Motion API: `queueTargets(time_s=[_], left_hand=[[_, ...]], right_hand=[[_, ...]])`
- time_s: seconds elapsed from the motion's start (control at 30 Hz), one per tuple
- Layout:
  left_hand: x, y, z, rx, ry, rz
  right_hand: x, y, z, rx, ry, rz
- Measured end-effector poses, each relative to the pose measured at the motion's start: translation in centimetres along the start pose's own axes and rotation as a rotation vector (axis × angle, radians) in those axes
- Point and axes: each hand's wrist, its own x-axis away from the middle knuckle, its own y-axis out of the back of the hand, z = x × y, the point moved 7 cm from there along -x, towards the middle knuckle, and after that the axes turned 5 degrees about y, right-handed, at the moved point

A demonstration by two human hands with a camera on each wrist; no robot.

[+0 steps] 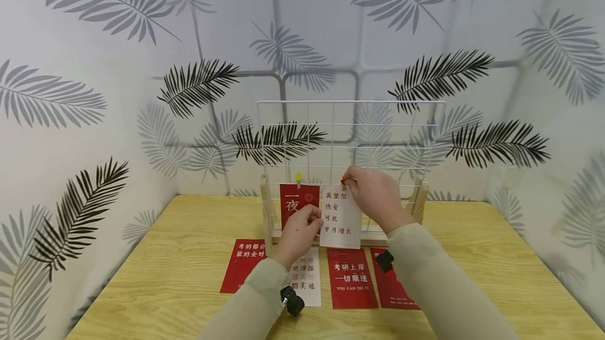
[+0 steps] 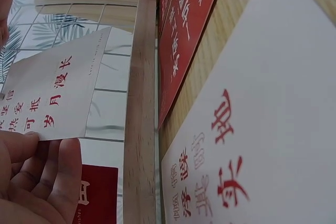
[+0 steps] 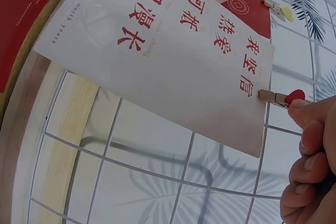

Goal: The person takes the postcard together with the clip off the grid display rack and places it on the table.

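Note:
A white card point(image 1: 341, 219) with red lettering hangs upright in front of a white wire grid rack point(image 1: 352, 102). My left hand point(image 1: 299, 232) pinches the card's left edge between thumb and fingers, plainly seen in the left wrist view. At the card's top edge, my right hand point(image 1: 378, 195) pinches a small wooden clip point(image 3: 270, 97) with a red heart on it. The clip's jaws sit over the card's edge beside a grid wire; whether they bite the wire too I cannot tell. Left of it, a red card point(image 1: 287, 219) hangs from a yellow-topped clip point(image 1: 298, 177).
On the wooden table point(image 1: 189, 256) in front of the rack lie a red card point(image 1: 241, 266), a white card point(image 1: 311, 295), and two more red cards point(image 1: 354, 298) partly under the right sleeve. Wooden feet point(image 1: 266, 214) support the rack. A leaf-patterned wall stands behind.

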Motion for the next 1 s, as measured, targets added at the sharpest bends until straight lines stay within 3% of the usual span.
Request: queueTargets(time_s=[0.33, 0.63, 1.0], left_hand=[[0.4, 0.4, -0.2, -0.008, 0.0, -0.004], [0.6, 1.0, -0.4, -0.065, -0.019, -0.01], [1.2, 2.2, 0.3, -0.085, -0.013, -0.019]], right_hand=[[0.2, 0.5, -0.2, -0.029, -0.009, -0.035], [0.3, 1.0, -0.5, -0.048, -0.049, 0.024], [0.9, 2.0, -0.9, -0.112, -0.063, 0.091]])
